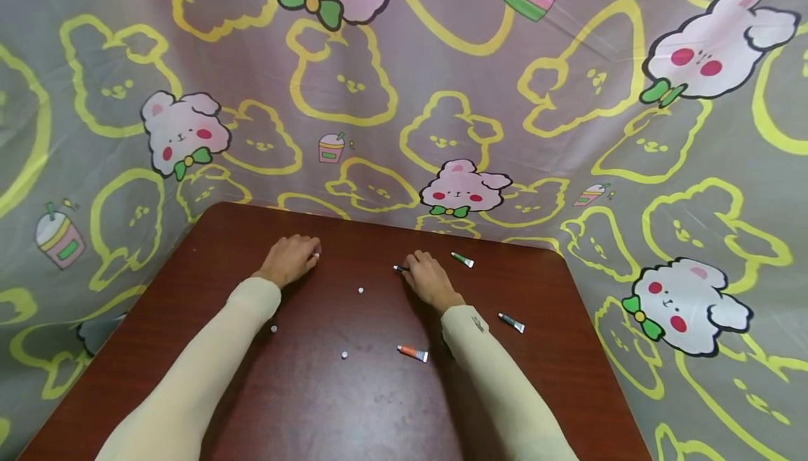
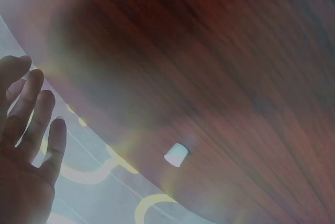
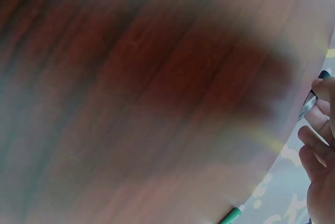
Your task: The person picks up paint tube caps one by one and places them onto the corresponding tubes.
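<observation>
My left hand [image 1: 289, 261] is over the table's far left part, its thumb and index finger pinching a small white cap [image 1: 317, 255]. In the left wrist view, the left hand [image 2: 26, 140] shows at the left edge, and another white cap [image 2: 176, 155] lies on the wood. My right hand [image 1: 429, 278] holds a small black paint tube [image 1: 399, 269], its narrow end pointing left. At the right wrist view's edge, thumb and fingers grip the tube's silvery part [image 3: 308, 106]. A green paint tube [image 1: 463, 259] lies just beyond the right hand.
On the brown table [image 1: 303, 405] lie an orange paint tube [image 1: 413, 353] and a dark teal paint tube [image 1: 511, 323]. Loose white caps stand at the middle [image 1: 360, 290], near the front [image 1: 344, 355] and beside the left forearm [image 1: 274, 329]. A patterned curtain [image 1: 379, 96] encloses the table.
</observation>
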Demonstrator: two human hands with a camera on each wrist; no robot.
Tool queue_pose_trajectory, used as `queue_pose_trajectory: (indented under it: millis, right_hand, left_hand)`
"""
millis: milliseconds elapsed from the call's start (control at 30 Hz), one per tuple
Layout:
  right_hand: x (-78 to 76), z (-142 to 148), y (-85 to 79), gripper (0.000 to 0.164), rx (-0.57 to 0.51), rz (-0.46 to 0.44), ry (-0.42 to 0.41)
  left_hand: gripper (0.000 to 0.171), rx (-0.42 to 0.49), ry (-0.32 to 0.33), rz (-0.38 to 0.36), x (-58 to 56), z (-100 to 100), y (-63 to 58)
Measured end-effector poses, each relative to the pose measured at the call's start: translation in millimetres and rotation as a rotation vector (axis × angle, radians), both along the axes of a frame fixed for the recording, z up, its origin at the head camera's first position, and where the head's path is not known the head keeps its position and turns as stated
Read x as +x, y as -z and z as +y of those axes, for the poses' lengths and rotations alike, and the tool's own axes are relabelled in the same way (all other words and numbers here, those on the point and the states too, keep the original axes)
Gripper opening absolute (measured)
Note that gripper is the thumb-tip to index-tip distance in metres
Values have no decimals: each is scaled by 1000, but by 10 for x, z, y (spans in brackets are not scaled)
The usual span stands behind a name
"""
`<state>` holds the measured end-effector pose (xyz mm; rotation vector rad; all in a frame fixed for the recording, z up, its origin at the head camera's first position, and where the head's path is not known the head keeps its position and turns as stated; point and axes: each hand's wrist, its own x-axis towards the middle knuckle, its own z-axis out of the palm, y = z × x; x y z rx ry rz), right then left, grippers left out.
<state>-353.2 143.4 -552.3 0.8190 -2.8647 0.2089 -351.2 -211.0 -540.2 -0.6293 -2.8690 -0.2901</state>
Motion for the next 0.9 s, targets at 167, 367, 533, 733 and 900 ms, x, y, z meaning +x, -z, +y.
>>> queue_pose_trajectory:
  millis: [167,367,533,733,900]
  right_hand:
    - [49,17,30,12,-12,14,-14]
    - [93,5,32,11,-6,64,-47]
    - [133,-12,18,12,-13,62,-59]
    - [169,-14,25,11,-7,82,-72]
    - [198,-15,21,12,-5,93,-83]
  left_hand:
    - [10,6,13,-1,29,44,3]
    - [10,21,40,40,89,101,-4]
    - [9,44,60,66,140,146,-5]
    - [9,46,77,88,172,197,-10]
    - [10,70,98,110,203,243,-10]
